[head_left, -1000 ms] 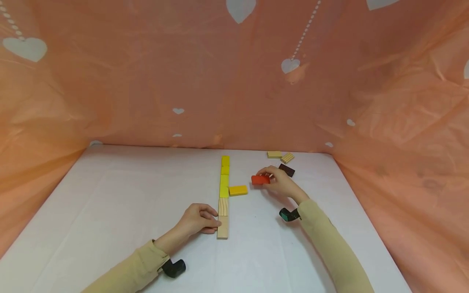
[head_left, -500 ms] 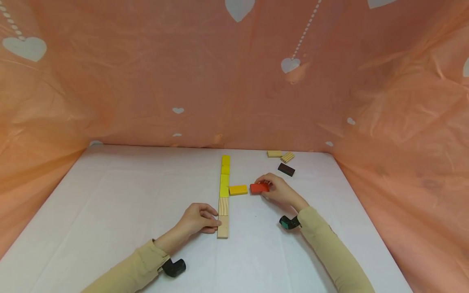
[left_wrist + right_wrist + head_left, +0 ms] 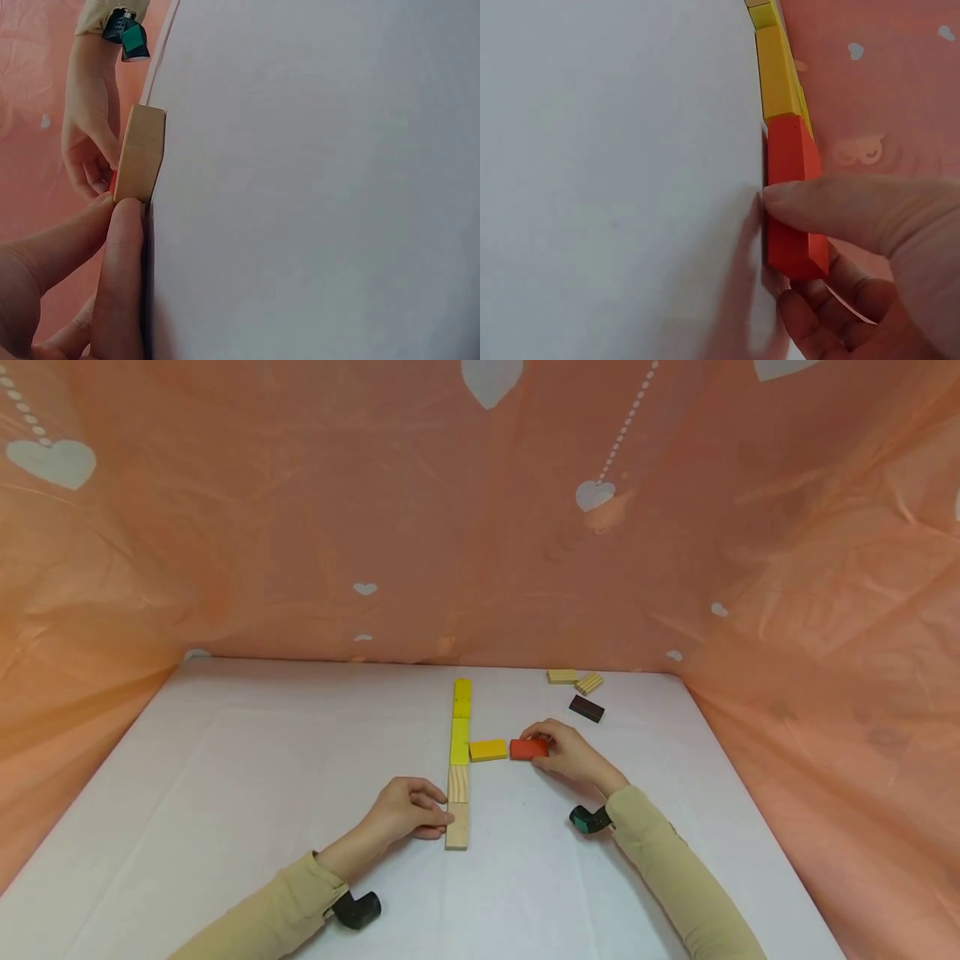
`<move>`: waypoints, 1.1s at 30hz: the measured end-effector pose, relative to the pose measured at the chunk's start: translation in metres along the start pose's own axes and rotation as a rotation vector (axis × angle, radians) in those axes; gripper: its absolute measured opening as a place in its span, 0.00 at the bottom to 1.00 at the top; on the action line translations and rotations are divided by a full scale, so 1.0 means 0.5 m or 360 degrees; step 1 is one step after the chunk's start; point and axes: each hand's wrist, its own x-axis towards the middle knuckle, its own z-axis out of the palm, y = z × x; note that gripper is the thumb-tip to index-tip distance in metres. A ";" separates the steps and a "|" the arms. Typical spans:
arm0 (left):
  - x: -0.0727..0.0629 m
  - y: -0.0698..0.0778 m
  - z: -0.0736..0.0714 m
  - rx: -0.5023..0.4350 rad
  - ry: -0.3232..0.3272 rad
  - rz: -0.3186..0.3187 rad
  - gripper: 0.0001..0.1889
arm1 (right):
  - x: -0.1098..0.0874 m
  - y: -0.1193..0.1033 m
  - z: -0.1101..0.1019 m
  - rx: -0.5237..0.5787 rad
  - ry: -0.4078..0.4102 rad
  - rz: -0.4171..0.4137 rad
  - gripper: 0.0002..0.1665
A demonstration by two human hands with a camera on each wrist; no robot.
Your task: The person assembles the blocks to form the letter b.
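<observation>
My right hand pinches a red wooden block between thumb and fingers, at or just above the table. The red block is lined up end to end with an orange-yellow block, a very narrow gap between them. That block's other end meets the side of a straight row: a far yellow block, a nearer yellow block, a striped wooden block and a plain wooden block. Beside the row, my left hand touches the plain block's left edge with relaxed thumb and fingers.
At the back right lie a dark brown block and two plain wooden blocks, one straight and one angled. An orange curtain with white hearts surrounds the white table at the back and sides.
My right hand has carried the red block toward me and slightly left, down into line with the orange-yellow block, uncovering the dark brown block. The left hand stays put.
</observation>
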 end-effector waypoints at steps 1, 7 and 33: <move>0.000 0.000 0.000 0.0001 0.0001 0.0001 0.15 | 0.000 0.001 0.001 -0.0002 0.0001 0.0000 0.21; 0.001 -0.001 0.002 0.0007 0.0013 -0.0002 0.15 | 0.000 0.001 0.004 0.0024 -0.0002 0.0040 0.21; 0.001 -0.006 0.003 -0.0010 0.0018 0.0016 0.15 | 0.004 -0.001 0.008 0.0060 -0.0022 0.0037 0.21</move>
